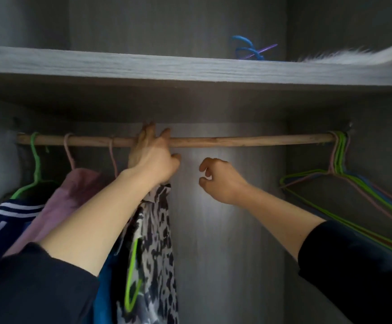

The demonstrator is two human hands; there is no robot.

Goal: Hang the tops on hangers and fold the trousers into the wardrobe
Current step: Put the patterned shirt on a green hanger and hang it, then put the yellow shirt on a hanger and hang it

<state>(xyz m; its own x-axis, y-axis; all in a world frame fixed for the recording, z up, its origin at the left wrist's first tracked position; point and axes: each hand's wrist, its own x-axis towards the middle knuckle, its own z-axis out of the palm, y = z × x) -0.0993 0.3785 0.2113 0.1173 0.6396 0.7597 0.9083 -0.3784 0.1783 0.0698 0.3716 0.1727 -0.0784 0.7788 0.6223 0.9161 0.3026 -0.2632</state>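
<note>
Clearly the hanging step: the black-and-white patterned top [153, 230] hangs just under the wooden rod [237, 140].
The left hand [153, 157] reaches over the rod with its fingers curled at the neck of the top, and they hide the hook. The green wire hanger [133, 260] shows inside the cloth. The right hand [220, 178] is below the rod, loosely curled and holding nothing. Next, I think, the hook must sit on the rod before letting go.

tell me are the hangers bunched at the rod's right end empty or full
Empty: the green, pink and blue wire hangers show bare frames, no clothing.
</note>
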